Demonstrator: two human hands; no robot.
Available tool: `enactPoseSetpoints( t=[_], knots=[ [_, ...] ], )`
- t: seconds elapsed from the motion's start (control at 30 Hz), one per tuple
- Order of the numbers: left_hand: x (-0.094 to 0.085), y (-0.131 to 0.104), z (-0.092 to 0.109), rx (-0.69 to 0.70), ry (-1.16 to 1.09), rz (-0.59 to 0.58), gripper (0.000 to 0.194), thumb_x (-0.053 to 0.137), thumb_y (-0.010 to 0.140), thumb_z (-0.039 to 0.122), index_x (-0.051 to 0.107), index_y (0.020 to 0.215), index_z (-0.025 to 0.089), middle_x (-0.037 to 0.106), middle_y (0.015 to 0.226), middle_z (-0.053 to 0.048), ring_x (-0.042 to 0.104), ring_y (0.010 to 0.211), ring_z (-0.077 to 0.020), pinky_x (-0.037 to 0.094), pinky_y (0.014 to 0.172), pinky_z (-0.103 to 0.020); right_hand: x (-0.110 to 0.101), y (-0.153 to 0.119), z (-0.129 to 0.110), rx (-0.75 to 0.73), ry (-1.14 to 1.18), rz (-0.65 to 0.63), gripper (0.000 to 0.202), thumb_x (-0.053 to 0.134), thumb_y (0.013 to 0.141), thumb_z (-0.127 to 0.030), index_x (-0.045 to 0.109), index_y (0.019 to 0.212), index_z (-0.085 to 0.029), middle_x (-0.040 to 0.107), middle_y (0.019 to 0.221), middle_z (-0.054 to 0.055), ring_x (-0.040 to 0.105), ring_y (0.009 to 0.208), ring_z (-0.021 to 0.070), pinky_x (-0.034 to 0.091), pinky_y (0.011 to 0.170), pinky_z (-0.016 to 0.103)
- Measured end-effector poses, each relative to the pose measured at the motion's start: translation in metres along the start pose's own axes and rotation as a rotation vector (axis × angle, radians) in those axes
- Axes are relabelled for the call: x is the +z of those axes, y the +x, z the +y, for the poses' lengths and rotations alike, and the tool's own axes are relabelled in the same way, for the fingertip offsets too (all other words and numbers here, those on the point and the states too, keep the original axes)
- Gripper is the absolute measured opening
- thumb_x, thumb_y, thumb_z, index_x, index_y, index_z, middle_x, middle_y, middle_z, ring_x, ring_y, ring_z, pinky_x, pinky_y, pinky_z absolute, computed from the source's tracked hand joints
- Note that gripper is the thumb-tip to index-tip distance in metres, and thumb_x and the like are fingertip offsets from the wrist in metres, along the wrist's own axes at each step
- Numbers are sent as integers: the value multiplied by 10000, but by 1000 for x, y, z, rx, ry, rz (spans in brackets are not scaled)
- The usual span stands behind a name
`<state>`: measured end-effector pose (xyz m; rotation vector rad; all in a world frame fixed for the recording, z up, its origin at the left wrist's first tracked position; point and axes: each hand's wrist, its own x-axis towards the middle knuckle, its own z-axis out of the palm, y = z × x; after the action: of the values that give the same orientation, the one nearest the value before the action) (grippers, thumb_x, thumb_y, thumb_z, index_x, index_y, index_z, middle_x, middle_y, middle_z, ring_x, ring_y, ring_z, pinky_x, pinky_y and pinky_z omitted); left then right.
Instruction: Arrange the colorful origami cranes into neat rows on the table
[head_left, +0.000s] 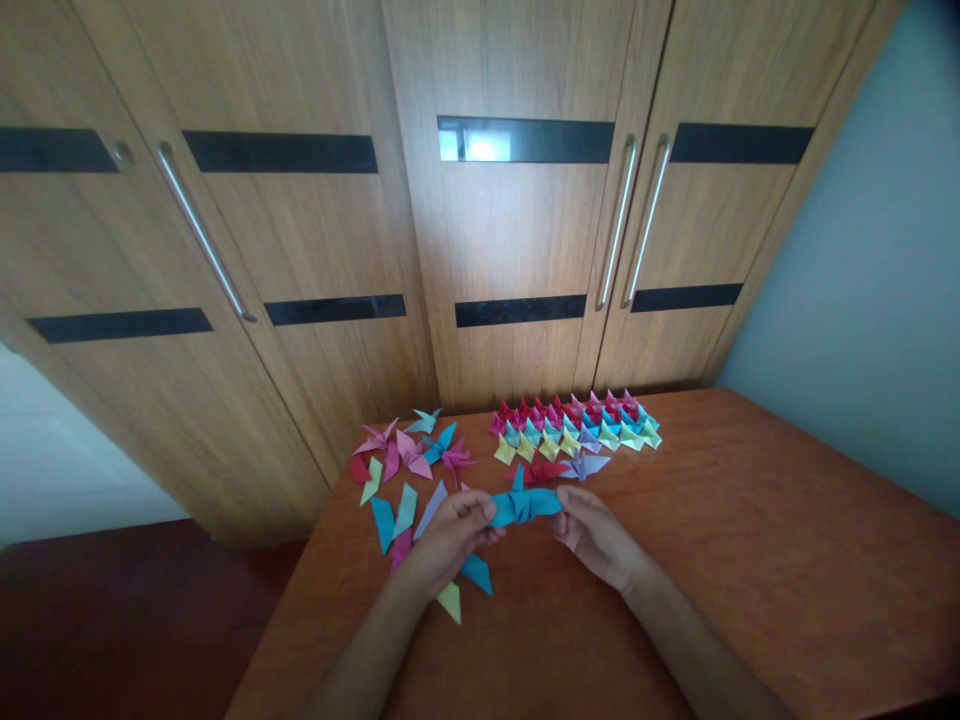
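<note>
A blue origami crane [525,506] is stretched between my two hands above the table, its wings spread out sideways and one point sticking up. My left hand [456,535] pinches the left wing tip between thumb and fingers. At the other end, my right hand [596,530] grips the right wing tip in the same way. Just behind it lie a red origami crane [540,471] and a lilac origami crane [585,466]. Folded paper pieces, among them a blue one [477,573] and a pale yellow one [450,602], lie around and partly under my left hand.
Rows of small folded cranes [577,425] in pink, red, blue and yellow stand at the back of the brown table [750,560]. Several loose cranes, such as a pink one [414,455], lie at the left. A wooden wardrobe [517,240] rises behind the table.
</note>
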<state>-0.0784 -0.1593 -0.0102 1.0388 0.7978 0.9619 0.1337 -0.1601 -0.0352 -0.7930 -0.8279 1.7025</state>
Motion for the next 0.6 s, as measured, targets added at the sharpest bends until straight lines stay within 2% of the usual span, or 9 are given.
enactPoseSetpoints(
  t=[0.1, 0.23, 0.37, 0.47, 0.53, 0.6],
  knots=[
    [-2, -1, 1, 8, -22, 13, 299, 751, 670, 386, 596, 763, 147, 599, 676, 0, 571, 628, -98, 444, 597, -199, -2, 1, -2, -21, -42, 25, 315, 722, 676, -436, 539, 677, -180, 463, 535, -54, 403, 471, 61, 328, 480, 195],
    [-3, 0, 2, 12, 23, 28, 311, 727, 690, 415, 582, 702, 141, 574, 633, 10, 534, 571, -78, 411, 551, -180, -2, 2, -3, -64, -83, 56, 362, 697, 689, -479, 512, 629, -174, 422, 529, -62, 340, 450, 48, 299, 468, 195],
    [-2, 2, 2, 5, 75, 30, 290, 696, 726, 406, 583, 706, 140, 588, 633, 8, 531, 578, -75, 405, 566, -174, -4, 5, -1, -133, -237, 114, 377, 637, 734, -513, 518, 619, -174, 415, 503, -57, 339, 451, 59, 277, 458, 201],
    [-3, 4, 1, 10, 156, 72, 296, 660, 751, 427, 590, 728, 141, 612, 647, -7, 533, 576, -80, 381, 529, -165, -8, 8, 1, -253, -447, 229, 399, 550, 783, -548, 547, 631, -179, 435, 501, -42, 380, 468, 84, 287, 462, 215],
    [-4, 5, 1, 13, 225, 107, 322, 641, 753, 457, 587, 721, 142, 624, 649, -16, 521, 549, -83, 342, 475, -161, -8, 7, 0, -384, -638, 323, 413, 514, 797, -556, 545, 610, -189, 448, 511, -32, 410, 494, 107, 307, 483, 231],
    [-4, 7, 1, 20, 263, 132, 339, 634, 745, 478, 584, 715, 144, 628, 647, -17, 513, 529, -85, 319, 448, -162, -4, 3, -1, -524, -838, 360, 392, 503, 813, -522, 545, 597, -198, 488, 547, -18, 447, 543, 129, 340, 533, 245]
  ],
)
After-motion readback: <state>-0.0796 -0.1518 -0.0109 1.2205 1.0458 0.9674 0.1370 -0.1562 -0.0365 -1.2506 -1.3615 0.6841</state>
